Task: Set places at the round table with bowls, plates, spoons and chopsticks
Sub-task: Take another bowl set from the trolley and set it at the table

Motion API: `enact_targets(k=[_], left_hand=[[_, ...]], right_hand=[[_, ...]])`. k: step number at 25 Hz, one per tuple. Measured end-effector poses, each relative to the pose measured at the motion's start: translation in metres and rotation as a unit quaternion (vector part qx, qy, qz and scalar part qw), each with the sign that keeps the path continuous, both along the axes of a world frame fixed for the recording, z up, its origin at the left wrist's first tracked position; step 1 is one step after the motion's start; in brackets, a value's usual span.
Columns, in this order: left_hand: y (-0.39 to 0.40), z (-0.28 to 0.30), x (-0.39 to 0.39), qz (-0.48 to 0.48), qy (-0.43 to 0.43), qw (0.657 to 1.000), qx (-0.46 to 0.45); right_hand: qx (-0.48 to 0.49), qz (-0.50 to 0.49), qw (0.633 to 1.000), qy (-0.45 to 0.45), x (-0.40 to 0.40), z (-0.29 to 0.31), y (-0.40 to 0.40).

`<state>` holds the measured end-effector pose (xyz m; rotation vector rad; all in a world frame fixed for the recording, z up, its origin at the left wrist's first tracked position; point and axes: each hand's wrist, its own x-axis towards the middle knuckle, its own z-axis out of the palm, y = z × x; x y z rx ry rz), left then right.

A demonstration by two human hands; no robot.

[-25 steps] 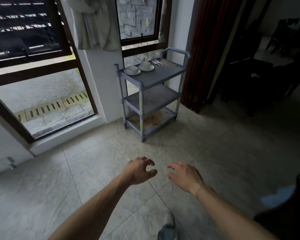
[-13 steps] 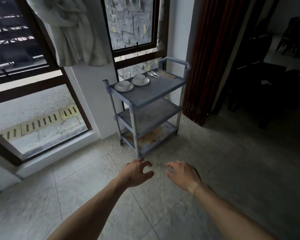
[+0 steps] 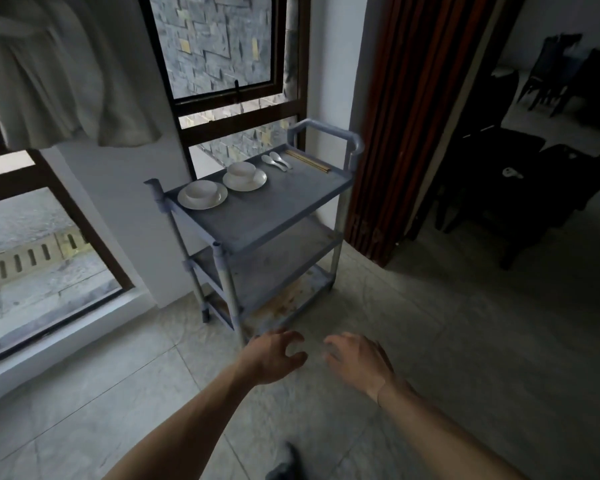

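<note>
A grey three-shelf cart [image 3: 278,216] stands against the wall by the window. On its top shelf sit two white plates, each with a white bowl on it: the near set [image 3: 202,194] and the far set [image 3: 244,176]. Behind them lie two white spoons [image 3: 277,161] and a bundle of wooden chopsticks [image 3: 308,161]. My left hand [image 3: 274,356] and my right hand [image 3: 355,362] hang in front of me over the floor, short of the cart, fingers apart and curled, holding nothing.
A large window with dark frames fills the left. A pale cloth [image 3: 59,71] hangs at the upper left. A brown folding partition [image 3: 406,126] stands right of the cart. Dark chairs [image 3: 520,188] fill the dim room at the right. The floor is grey tile.
The cart has grown larger and closer in view as I walk toward it. Both hands stay held out in front, empty.
</note>
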<state>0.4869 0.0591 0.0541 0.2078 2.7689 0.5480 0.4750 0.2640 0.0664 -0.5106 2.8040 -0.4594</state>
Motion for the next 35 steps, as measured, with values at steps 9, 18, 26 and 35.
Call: enact_targets(k=[9, 18, 26, 35], left_hand=[[-0.035, -0.009, -0.174, -0.007, -0.032, 0.999, 0.018], [-0.048, -0.027, -0.323, 0.076, -0.01, 0.997, 0.026], [-0.042, -0.02, -0.431, 0.199, -0.017, 0.978, 0.057], [-0.085, -0.035, -0.468, 0.352, -0.038, 0.931, 0.086]], right_hand=[[-0.002, -0.026, 0.999, -0.026, -0.168, -0.002, -0.035], [-0.031, 0.042, 0.998, -0.031, -0.348, -0.015, -0.044], [-0.021, 0.131, 0.991, -0.03, -0.503, -0.01, -0.043], [-0.045, 0.188, 0.978, -0.072, -0.603, -0.021, -0.098]])
